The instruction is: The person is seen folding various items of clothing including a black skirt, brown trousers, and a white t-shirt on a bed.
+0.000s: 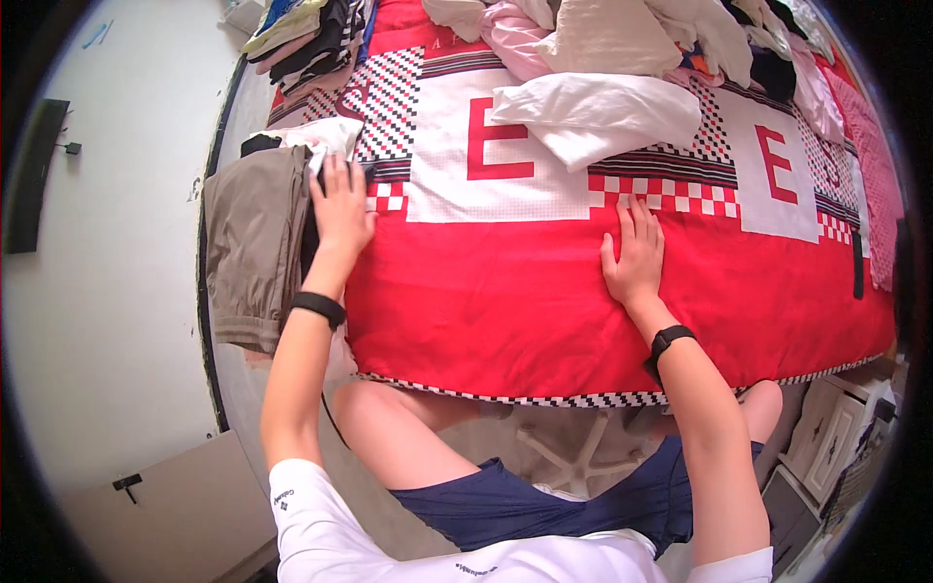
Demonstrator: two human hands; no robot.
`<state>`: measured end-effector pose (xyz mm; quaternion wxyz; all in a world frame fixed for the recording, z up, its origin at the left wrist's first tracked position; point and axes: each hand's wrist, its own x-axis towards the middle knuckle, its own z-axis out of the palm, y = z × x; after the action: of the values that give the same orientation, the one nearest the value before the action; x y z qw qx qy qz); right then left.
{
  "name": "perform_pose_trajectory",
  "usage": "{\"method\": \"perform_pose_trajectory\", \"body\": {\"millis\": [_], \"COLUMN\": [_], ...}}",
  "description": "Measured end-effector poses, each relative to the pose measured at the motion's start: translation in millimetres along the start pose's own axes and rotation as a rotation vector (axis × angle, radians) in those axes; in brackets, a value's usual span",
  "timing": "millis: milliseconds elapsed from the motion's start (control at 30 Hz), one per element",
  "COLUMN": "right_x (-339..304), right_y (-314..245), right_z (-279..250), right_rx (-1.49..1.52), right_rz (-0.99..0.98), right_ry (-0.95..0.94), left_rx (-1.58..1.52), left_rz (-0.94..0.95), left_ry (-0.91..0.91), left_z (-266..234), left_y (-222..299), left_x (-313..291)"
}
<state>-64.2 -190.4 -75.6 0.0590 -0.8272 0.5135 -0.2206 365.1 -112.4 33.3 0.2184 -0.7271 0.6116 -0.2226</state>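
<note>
My left hand [342, 209] is open, its fingers stretched out beside a pair of folded grey-brown trousers [255, 243] at the left edge of the bed. Its fingertips reach a white garment [333, 133] and something dark whose kind is hidden under the hand. Flat on the red bedspread [486, 301], my right hand [639, 255] lies with its fingers out and holds nothing. Beyond it, a white cloth garment [607, 115], loosely folded, rests across the patterned part of the spread. A dark band circles each wrist.
Folded clothes are stacked in a pile [309, 44] at the far left. Loose garments [612, 34] heap along the far side. A white wall [117, 243] runs close on the left. Low at the right stands a white cabinet [826, 428], and a chair base [580, 452] shows below.
</note>
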Motion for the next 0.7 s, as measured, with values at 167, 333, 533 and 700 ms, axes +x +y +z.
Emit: {"method": "perform_pose_trajectory", "body": {"millis": [167,333,533,700], "right_x": [3,3,7,5], "right_y": [-2,2,3,0], "right_z": [-2,0,2,-3], "right_rx": [0.020,0.001,0.031,0.016], "right_rz": [-0.024,-0.021,-0.021,-0.004], "right_ry": [0.021,0.033,0.029,0.012], "left_rx": [0.146,-0.106,0.067,0.231], "left_rz": [-0.101,-0.201,-0.251,-0.107], "left_ry": [0.160,0.249,0.164,0.031], "left_z": [48,50,57,72], "left_y": [-25,-44,-23,2], "left_x": [18,33,34,31]}}
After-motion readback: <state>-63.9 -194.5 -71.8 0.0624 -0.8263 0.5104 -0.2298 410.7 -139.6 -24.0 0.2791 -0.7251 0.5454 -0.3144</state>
